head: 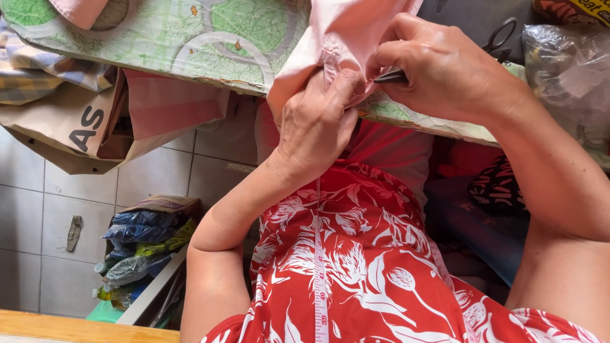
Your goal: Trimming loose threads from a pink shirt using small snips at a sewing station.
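Your left hand (pixel 316 124) has its fingers (pixel 340 89) closed on a fold of the pink garment (pixel 340 35), pinching the seam at the counter's near edge, thumb pressed up against the cloth. Your right hand (pixel 445 73) is curled tight around a small dark tool (pixel 391 77), whose slim tip pokes out toward the seam and meets the fabric just beside your left thumb; what kind of tool it is cannot be told from here. The pink garment hangs over the edge of the counter (pixel 210 44), which is covered with a green leaf-patterned cloth, and runs up out of view at the top. Behind your right hand a pair of black scissors (pixel 502 35) lies on the counter, with a clear plastic bag (pixel 565 63) just beside it. A white measuring tape (pixel 319 267) drapes down the front of your red floral dress (pixel 362 267). To the left, a paper bag (pixel 82 127) hangs under the counter, and a sack of bottles and wrappers (pixel 143 244) sits on the tiled floor (pixel 38 222)
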